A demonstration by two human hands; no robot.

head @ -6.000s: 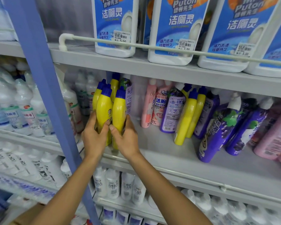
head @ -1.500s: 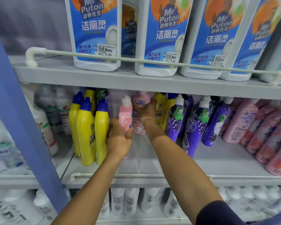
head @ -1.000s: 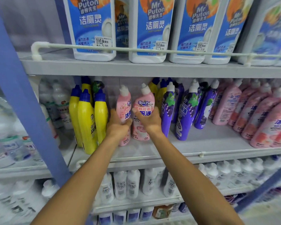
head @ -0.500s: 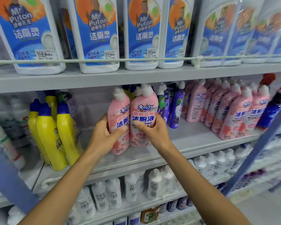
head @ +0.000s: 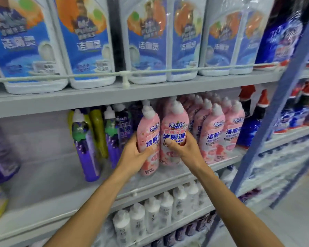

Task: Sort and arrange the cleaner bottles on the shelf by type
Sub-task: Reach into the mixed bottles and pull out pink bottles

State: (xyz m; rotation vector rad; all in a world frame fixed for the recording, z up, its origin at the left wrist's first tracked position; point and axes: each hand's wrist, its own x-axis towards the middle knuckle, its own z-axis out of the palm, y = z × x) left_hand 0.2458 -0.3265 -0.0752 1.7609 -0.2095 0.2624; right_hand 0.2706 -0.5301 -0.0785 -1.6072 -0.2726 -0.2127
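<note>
Two pink cleaner bottles with white caps stand side by side on the middle shelf (head: 43, 177). My left hand (head: 134, 155) grips the left pink bottle (head: 148, 129). My right hand (head: 184, 148) grips the right pink bottle (head: 175, 127). Both bottles are right beside the row of pink bottles (head: 219, 127) on their right. Purple bottles (head: 86, 147) stand to the left, with yellow bottles (head: 98, 129) partly hidden behind them.
Large white jugs with blue labels (head: 89, 41) fill the upper shelf behind a white rail (head: 125, 73). White bottles (head: 150, 216) line the shelf below. A blue upright post (head: 268, 125) stands at the right, with dark blue red-capped bottles (head: 248, 122) beside it.
Both hands have carried the two pink bottles to the right along the shelf, up against the row of pink bottles. The view has swung right with them.
</note>
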